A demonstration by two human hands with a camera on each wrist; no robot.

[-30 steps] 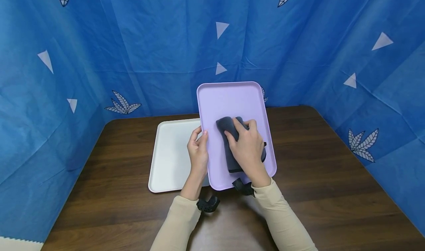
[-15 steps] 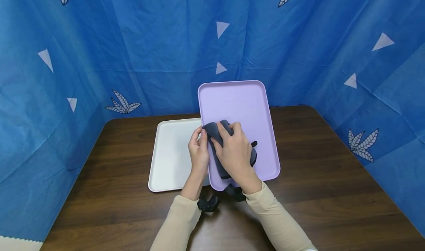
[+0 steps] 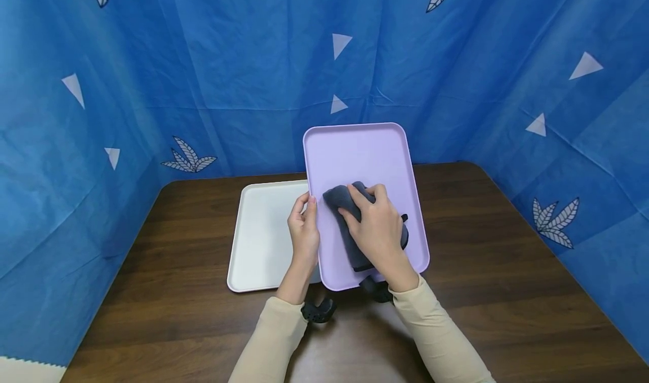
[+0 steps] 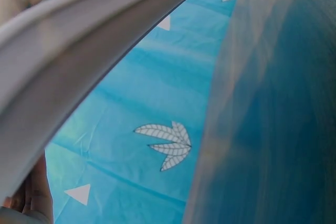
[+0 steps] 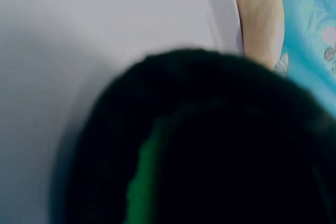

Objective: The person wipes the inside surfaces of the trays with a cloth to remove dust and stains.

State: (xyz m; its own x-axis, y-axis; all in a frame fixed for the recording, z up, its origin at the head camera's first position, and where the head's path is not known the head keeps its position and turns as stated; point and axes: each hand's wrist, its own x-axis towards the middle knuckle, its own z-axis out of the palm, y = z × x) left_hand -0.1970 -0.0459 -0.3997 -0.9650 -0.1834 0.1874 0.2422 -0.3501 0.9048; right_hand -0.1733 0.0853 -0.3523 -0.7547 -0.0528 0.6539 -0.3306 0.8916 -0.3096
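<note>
A light purple tray (image 3: 355,152) is held up, tilted toward the head camera. My left hand (image 3: 304,236) grips its left edge, thumb on the rim and fingers behind. In the left wrist view the tray's side (image 4: 68,61) crosses the upper left, with fingers (image 4: 41,192) below it. My right hand (image 3: 379,228) holds a folded dark grey cloth (image 3: 350,242) against the tray's lower half, fingers and thumb bunched into its top. Close up in the right wrist view, the dark cloth (image 5: 173,77) covers most of the lower part and hides the right hand.
A white tray (image 3: 261,236) lies on the brown wooden table (image 3: 487,259), partly behind the purple tray. Blue curtains (image 3: 253,62) with leaf and triangle prints surround the table. Each wrist wears a black strap (image 3: 318,311).
The right hand slides the grey cloth left across the tray to the left hand's fingertips, then back to the right. The left hand keeps its hold, and the tray shifts slightly.
</note>
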